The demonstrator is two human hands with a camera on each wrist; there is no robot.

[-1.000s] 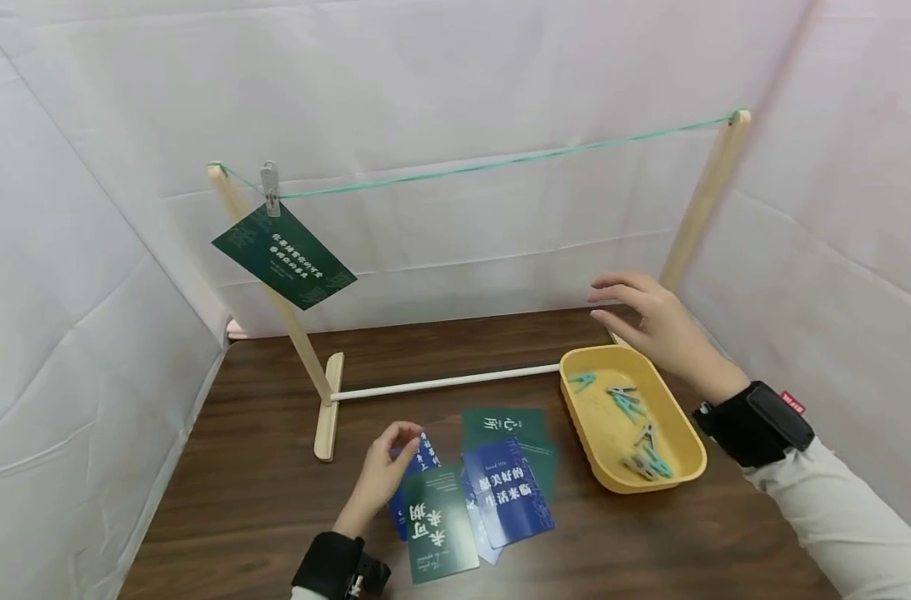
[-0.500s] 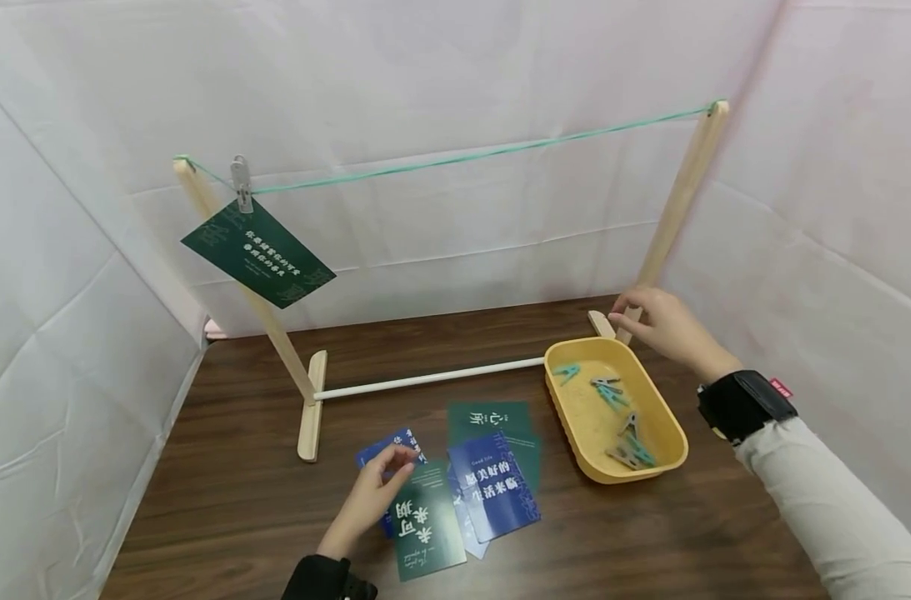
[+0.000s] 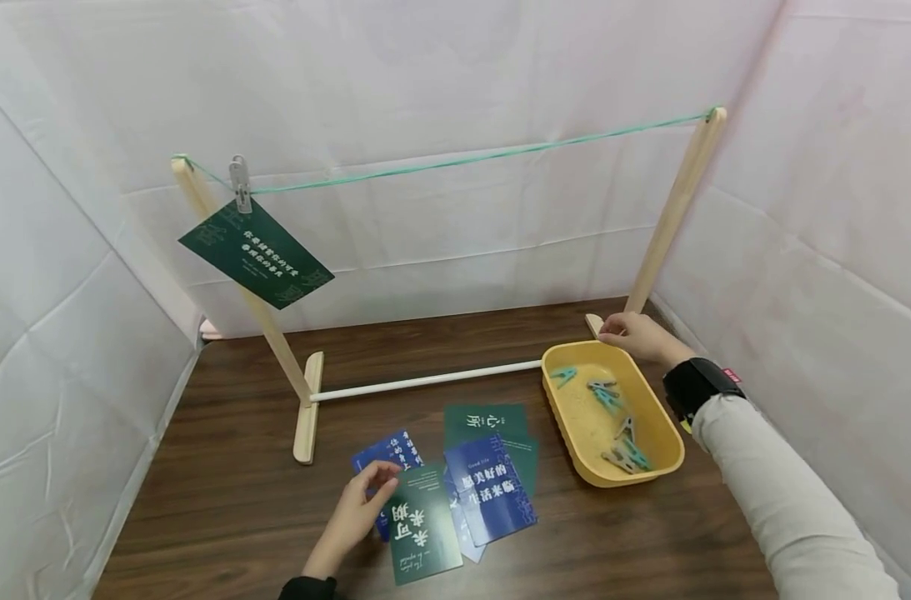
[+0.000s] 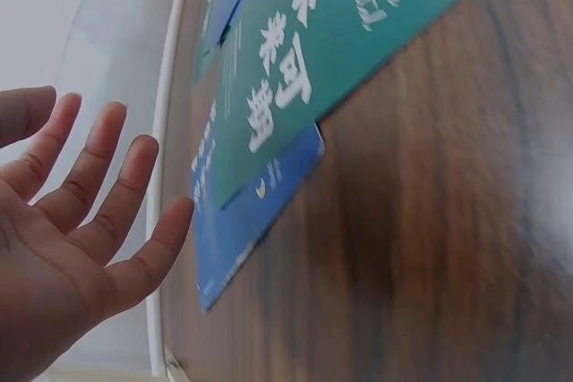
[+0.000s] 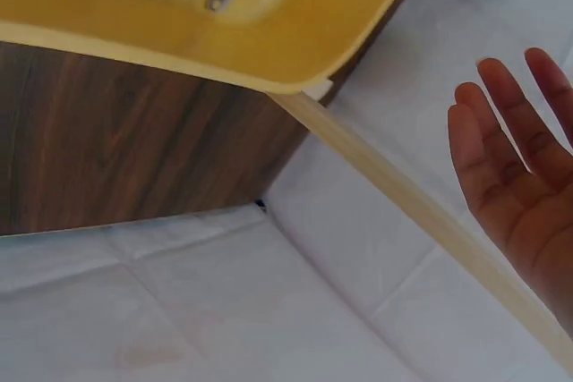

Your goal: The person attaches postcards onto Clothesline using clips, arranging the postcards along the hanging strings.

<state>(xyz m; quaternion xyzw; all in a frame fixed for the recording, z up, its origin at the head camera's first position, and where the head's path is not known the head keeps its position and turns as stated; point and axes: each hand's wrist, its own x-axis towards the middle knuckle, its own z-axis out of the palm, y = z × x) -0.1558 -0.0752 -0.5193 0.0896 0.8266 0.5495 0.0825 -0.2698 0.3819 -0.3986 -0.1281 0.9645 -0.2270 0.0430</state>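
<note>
Backdrop: white cloth walls (image 3: 455, 75) behind and beside a dark wood-grain tabletop (image 3: 215, 500).
Cord: green cord (image 3: 455, 163) strung between two wooden posts (image 3: 676, 212).
Hanging card: green hanging card (image 3: 263, 260), tilted, held near its top corner by a translucent clip (image 3: 241, 185) close to the left post.
Loose cards: a front green card (image 3: 427, 525) overlaps the left blue card (image 3: 400, 448); just right, another blue card (image 3: 493, 492) lies over a pale card (image 3: 464, 532) and two rear green cards (image 3: 515, 425).
Tray: yellow tray (image 3: 586, 417) at right, teal and grey clips (image 3: 626, 458) inside.
Left hand: left hand (image 3: 359, 508) holds nothing, fingers loosely bent and apart, just above the left blue card.
Right hand: right hand (image 3: 643, 336) holds nothing, fingers relaxed, by the tray's far rim; contact cannot be told.
</note>
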